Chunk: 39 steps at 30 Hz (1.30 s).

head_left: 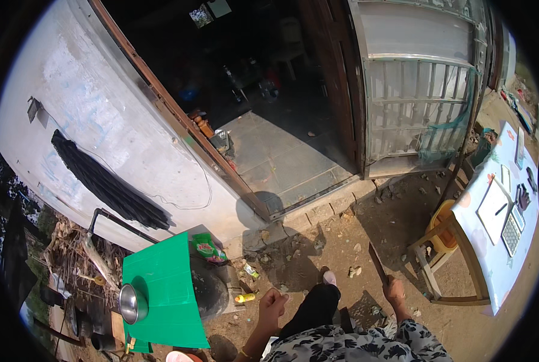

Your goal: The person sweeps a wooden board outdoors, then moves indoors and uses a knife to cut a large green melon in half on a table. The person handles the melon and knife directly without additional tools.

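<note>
My right hand (394, 291) is wrapped round the lower end of a long, dark knife (378, 263), its blade pointing up and away over the dirt. My left hand (272, 310) hangs in front of my body in a loose fist, with nothing visible in it. Left of that hand, a small yellow bottle (245, 298) lies on the ground. A steel bowl (133, 303) sits on a green-covered surface (167, 280) further left. One shoe (329, 277) shows below my dark trousers.
Ahead, a doorway with a raised sill (318, 214) leads onto a tiled floor (275, 163). At right stands a cloth-covered table (475, 211) with a notebook (494, 208) and a calculator (511, 235); a yellow basket (443, 226) is beneath. A closed umbrella-like black bundle (106, 181) hangs on the wall.
</note>
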{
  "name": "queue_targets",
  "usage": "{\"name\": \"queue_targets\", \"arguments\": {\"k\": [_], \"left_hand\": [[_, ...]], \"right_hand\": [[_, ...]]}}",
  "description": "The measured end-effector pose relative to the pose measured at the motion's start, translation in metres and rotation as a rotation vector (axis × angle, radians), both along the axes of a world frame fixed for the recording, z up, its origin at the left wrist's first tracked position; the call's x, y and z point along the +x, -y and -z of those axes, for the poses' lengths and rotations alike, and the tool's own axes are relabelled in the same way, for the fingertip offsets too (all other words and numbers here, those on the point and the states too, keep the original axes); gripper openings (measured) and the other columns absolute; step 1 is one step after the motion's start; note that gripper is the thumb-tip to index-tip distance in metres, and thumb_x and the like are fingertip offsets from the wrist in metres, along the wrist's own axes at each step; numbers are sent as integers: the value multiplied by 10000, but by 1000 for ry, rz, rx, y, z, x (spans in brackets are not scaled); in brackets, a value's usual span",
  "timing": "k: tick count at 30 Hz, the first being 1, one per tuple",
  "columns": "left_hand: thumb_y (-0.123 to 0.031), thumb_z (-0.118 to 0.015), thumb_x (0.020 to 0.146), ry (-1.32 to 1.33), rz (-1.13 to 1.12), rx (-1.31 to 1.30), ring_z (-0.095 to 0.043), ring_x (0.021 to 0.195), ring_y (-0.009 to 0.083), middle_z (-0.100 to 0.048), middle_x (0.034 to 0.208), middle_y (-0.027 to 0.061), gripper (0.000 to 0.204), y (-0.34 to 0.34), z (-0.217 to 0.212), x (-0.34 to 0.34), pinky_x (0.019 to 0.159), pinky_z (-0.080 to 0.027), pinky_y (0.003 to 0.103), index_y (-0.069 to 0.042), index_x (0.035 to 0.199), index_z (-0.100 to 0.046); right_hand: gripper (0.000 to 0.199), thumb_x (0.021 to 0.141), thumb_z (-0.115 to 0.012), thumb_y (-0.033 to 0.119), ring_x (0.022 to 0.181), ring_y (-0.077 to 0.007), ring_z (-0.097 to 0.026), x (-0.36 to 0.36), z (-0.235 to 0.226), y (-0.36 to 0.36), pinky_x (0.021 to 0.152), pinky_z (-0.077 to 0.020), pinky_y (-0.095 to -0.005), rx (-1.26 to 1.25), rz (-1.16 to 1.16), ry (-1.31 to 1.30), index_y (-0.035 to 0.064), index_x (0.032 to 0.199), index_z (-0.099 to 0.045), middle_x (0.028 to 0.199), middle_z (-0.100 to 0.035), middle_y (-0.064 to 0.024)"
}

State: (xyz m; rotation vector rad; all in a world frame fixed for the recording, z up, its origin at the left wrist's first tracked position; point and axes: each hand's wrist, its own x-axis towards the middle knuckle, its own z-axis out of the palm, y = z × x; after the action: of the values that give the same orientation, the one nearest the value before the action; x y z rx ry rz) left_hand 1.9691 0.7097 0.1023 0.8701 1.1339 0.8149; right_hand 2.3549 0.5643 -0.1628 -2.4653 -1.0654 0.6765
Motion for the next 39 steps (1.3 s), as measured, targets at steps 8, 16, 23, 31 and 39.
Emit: {"name": "queue_targets", "arguments": {"k": [8, 16, 23, 31, 39], "left_hand": [[43, -667, 876, 36, -180, -185, -206, 443, 50, -260, 558, -64, 542, -252, 13, 101, 417, -161, 273, -183, 626, -243], [75, -664, 852, 102, -282, -42, -193, 443, 45, -260, 550, -76, 556, -482, -25, 159, 424, -159, 274, -198, 623, -237], [73, -683, 862, 172, -358, -61, -224, 469, 41, -283, 562, -76, 548, -678, 10, 209, 438, -175, 277, -173, 631, -251], [81, -656, 860, 116, -417, -154, -238, 432, 27, -295, 532, -88, 576, -1001, -27, 253, 410, -164, 263, -223, 590, -247], [75, -658, 857, 106, -578, -184, -246, 442, 29, -320, 538, -87, 537, -1163, -137, 241, 408, -181, 263, -214, 588, -294]], "right_hand": [[251, 795, -656, 149, 969, -458, -665, 122, -6, -248, 814, -553, -512, -160, 73, 54, 53, 1018, -722, 964, -699, -264], [277, 844, -588, 179, 1017, -462, -666, 175, -22, -376, 864, -553, -510, -287, 6, -35, 22, 1022, -732, 1022, -706, -272], [303, 848, -616, 244, 1025, -394, -702, 210, 3, -585, 854, -576, -470, -566, -185, -38, 73, 1066, -738, 1030, -729, -225], [325, 797, -618, 258, 825, -400, -684, 261, 7, -906, 701, -552, -512, -439, -417, 52, 47, 1030, -701, 891, -700, -219], [219, 753, -609, 151, 894, -469, -671, 277, -80, -1222, 788, -541, -542, -136, -374, -16, 42, 926, -687, 872, -704, -239]]}}
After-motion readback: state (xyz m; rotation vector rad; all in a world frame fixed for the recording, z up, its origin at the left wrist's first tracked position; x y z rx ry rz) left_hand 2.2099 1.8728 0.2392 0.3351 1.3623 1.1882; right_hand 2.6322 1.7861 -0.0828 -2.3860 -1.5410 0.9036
